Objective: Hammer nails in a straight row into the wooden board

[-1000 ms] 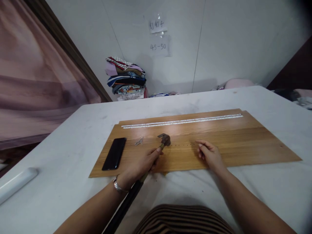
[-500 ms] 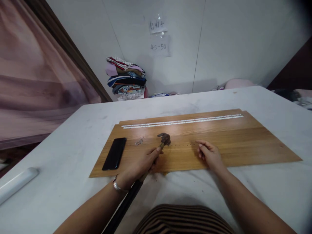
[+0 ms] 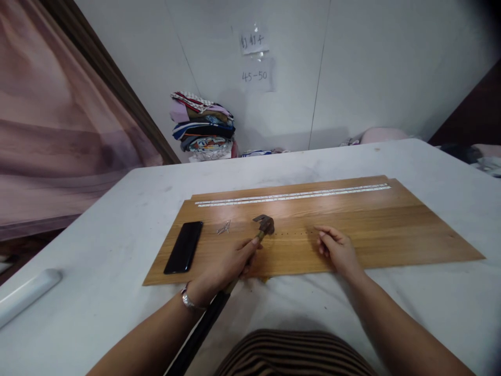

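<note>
My left hand [image 3: 237, 259] is wrapped round the handle of a claw hammer [image 3: 267, 224], near its rusty head. The head is over the wooden board [image 3: 376, 224], and the dark lower handle slants back under my forearm. My right hand [image 3: 338, 249] is at the board, thumb and forefinger close together and the other fingers curled. Anything between those fingertips is too small to make out. A row of small dark dots [image 3: 287, 233], nail heads or holes, runs between the hammer head and my right fingertips. Several loose nails [image 3: 224, 227] lie left of the hammer.
A black phone [image 3: 183, 247] lies on the board's left end. Two white strips [image 3: 293, 196] run along its far side. The board is on a white table [image 3: 97, 261]. A white rounded object [image 3: 29, 295] is at the left edge; folded clothes [image 3: 203, 125] are stacked beyond the table.
</note>
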Action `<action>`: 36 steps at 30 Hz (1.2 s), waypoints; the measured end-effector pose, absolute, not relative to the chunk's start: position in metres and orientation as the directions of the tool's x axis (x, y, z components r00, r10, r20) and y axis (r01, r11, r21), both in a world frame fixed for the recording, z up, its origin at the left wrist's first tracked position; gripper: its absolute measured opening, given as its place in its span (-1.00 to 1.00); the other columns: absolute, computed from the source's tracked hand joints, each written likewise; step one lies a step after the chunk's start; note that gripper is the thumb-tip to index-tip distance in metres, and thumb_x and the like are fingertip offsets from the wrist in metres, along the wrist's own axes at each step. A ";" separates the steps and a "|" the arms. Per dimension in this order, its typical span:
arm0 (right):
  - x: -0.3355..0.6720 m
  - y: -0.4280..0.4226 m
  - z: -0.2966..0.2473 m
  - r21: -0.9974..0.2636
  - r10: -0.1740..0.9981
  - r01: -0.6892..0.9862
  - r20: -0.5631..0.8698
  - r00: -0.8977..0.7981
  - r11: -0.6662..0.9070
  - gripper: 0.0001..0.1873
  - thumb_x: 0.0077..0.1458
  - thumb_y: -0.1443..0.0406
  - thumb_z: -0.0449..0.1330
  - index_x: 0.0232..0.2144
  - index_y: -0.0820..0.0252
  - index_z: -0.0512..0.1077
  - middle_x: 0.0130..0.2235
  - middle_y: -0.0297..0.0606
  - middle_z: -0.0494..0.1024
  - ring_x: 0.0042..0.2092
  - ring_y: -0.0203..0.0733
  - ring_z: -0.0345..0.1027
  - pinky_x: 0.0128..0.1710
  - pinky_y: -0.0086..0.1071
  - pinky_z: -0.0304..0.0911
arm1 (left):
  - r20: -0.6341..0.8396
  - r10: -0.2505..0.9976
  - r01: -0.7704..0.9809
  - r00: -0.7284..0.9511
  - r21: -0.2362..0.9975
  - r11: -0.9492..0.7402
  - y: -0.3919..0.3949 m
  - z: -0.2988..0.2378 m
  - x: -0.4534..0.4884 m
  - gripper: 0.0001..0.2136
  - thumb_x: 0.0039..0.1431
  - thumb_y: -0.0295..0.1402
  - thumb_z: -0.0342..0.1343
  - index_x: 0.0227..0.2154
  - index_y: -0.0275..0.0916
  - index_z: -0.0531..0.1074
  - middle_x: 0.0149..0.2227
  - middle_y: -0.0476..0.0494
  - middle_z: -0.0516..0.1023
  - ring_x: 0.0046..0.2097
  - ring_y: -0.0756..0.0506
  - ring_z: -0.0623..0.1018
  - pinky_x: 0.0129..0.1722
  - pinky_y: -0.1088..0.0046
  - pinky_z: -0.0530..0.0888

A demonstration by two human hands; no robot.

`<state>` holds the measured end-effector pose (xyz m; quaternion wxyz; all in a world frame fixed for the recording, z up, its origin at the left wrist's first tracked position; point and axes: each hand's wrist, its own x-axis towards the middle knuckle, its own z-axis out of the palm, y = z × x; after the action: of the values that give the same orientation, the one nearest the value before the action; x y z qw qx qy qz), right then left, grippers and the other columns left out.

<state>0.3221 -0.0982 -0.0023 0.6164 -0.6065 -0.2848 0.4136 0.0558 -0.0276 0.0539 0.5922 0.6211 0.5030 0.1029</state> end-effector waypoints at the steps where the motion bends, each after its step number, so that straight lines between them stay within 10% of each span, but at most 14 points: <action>1: 0.322 -0.098 -0.003 -0.984 0.856 -0.161 -0.149 0.495 -0.078 -0.62 -0.17 0.07 0.29 -0.33 0.20 0.51 -0.62 -0.42 0.39 -0.65 -0.37 0.17 -0.67 -0.48 0.00 | -0.467 0.745 0.499 0.475 0.841 0.210 -0.027 0.054 0.056 -0.39 0.15 0.19 -0.15 -0.18 -0.34 0.38 -0.58 0.08 0.22 -0.60 0.06 0.20 -0.61 0.51 0.16; 36: 0.323 -0.098 -0.003 -0.981 0.851 -0.170 -0.169 0.496 -0.096 -0.59 -0.20 0.07 0.30 -0.32 0.22 0.51 -0.63 -0.42 0.40 -0.66 -0.39 0.16 -0.68 -0.51 -0.02 | -0.481 0.744 0.484 0.465 0.841 0.241 -0.027 0.053 0.056 -0.37 0.14 0.20 -0.14 -0.15 -0.34 0.38 -0.58 0.10 0.22 -0.61 0.08 0.19 -0.65 0.54 0.15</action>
<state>0.3226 -0.0980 -0.0033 0.6120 -0.6113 -0.2786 0.4174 0.0558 -0.0271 0.0525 0.6038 0.6065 0.5060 0.1076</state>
